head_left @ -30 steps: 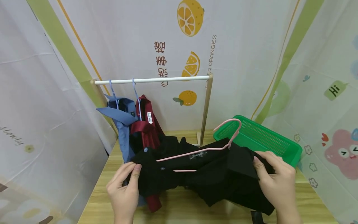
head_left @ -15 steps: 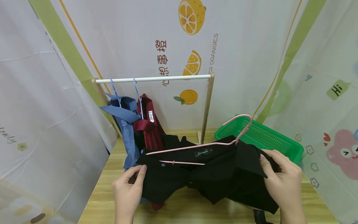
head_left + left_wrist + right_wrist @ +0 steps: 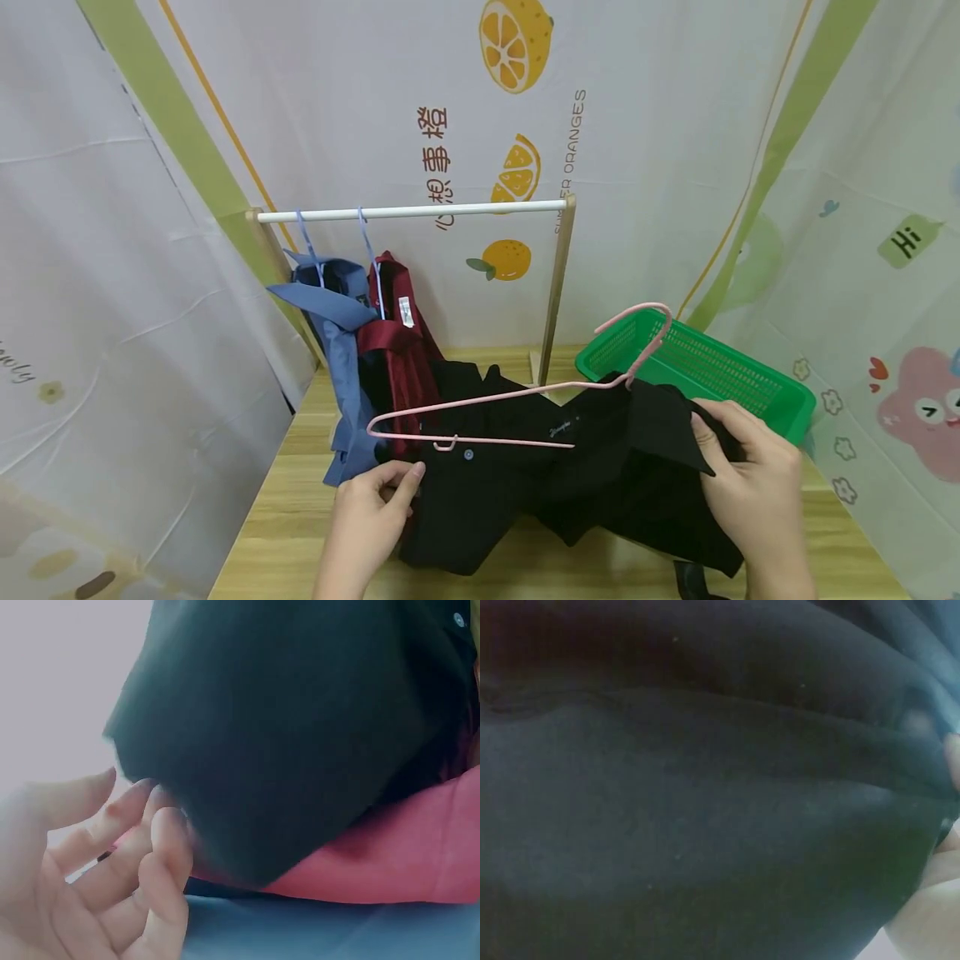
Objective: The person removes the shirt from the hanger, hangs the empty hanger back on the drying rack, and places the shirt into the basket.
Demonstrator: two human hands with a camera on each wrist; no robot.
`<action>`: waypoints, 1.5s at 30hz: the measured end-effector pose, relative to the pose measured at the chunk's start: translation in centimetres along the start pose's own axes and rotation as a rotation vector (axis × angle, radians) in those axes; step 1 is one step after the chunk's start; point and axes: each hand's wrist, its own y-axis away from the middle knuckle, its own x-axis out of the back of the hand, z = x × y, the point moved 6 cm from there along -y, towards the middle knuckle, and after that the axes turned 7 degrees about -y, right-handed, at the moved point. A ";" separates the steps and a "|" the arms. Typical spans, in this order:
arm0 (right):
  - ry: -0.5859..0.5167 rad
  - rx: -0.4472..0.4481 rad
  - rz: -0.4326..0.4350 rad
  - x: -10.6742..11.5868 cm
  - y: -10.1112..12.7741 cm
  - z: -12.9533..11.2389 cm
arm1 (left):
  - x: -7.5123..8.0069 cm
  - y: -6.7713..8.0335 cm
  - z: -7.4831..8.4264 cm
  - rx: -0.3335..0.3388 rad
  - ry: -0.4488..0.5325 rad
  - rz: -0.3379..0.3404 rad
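A black shirt (image 3: 480,508) with a turned-down collar spreads between my hands above the table. At its right side my right hand (image 3: 750,475) pinches the collar cloth between thumb and fingers; dark fabric fills most of the right wrist view. My left hand (image 3: 378,508) is at the shirt's left front edge. In the left wrist view its fingertips (image 3: 169,825) touch the cloth edge, thumb apart from them. A pink hanger (image 3: 480,402) lies across the neck opening, its hook up at the right. The hanger's left end shows outside the cloth; its right end is hidden inside the shirt.
Behind stands a small rack with a white rail (image 3: 450,211). From it hang a blue shirt (image 3: 330,333) and a dark red shirt (image 3: 408,358) on light blue hangers, close to my left hand. A green basket (image 3: 720,367) stands at the right on the wooden table (image 3: 277,517).
My left hand has moved right and down, and its grip on the black shirt has loosened. The hanger's left end has come into view outside the collar. The right hand keeps its hold.
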 end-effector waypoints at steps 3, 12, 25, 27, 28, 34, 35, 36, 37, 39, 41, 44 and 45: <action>0.011 0.002 -0.002 -0.2 0.1 0.0 | 0.2 0.3 0.6 -0.026 0.006 -0.023; 0.011 0.080 -0.066 -0.9 0.5 0.1 | 5.3 3.4 5.8 -0.476 0.073 0.300; -0.096 0.224 -0.184 -3.4 1.2 -0.7 | 2.7 2.6 9.1 -0.709 -0.078 0.367; -0.103 0.233 -0.186 -3.7 1.3 -0.9 | 2.2 2.4 9.1 -0.701 -0.101 0.371; -0.104 0.244 -0.182 -3.8 1.3 -1.0 | 2.1 2.3 9.1 -0.699 -0.110 0.375; -0.103 0.259 -0.174 -4.4 1.5 -1.1 | 1.5 2.0 9.1 -0.722 -0.139 0.406; -0.100 0.256 -0.175 -4.4 1.5 -1.1 | 1.4 2.0 9.1 -0.724 -0.143 0.407; -0.099 0.254 -0.175 -4.4 1.5 -1.2 | 1.3 1.9 9.0 -0.724 -0.146 0.408; -0.096 0.251 -0.175 -4.4 1.5 -1.2 | 1.3 1.9 8.9 -0.725 -0.145 0.411; -0.092 0.243 -0.178 -4.4 1.5 -1.3 | 1.1 1.8 8.7 -0.729 -0.134 0.416; -0.083 0.237 -0.186 -4.4 1.5 -1.3 | 1.0 1.7 8.5 -0.736 -0.107 0.424; -0.079 0.222 -0.212 -4.6 1.7 -1.5 | 1.0 1.5 8.2 -0.738 -0.051 0.433; -0.086 0.216 -0.227 -4.6 1.8 -1.6 | 1.0 1.5 8.0 -0.735 -0.032 0.435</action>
